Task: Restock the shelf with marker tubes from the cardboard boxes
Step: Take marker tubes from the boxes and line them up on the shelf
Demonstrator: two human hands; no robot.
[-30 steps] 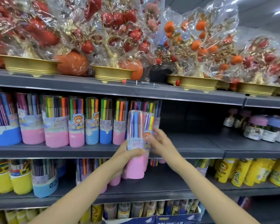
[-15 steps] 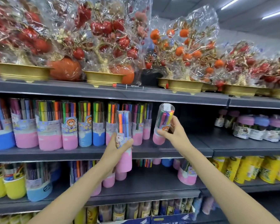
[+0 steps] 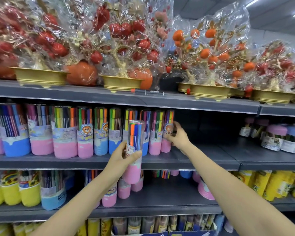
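Note:
My left hand grips a clear marker tube with a pink base, upright in front of the middle shelf. My right hand holds a second pink-based marker tube, standing upright at the right end of the row of marker tubes on that shelf. To the right of this tube the shelf board is bare. A blue cardboard box edge shows at the bottom, with tubes inside.
Wrapped fruit-tree ornaments in gold pots fill the top shelf. Small jars with pink and blue lids stand on the middle shelf at right. The lower shelf holds more marker tubes, a tipped pink tub and yellow packs.
My right hand has carried its tube leftward and stood it upright at the end of the row. My left hand has kept its tube in front of the shelf.

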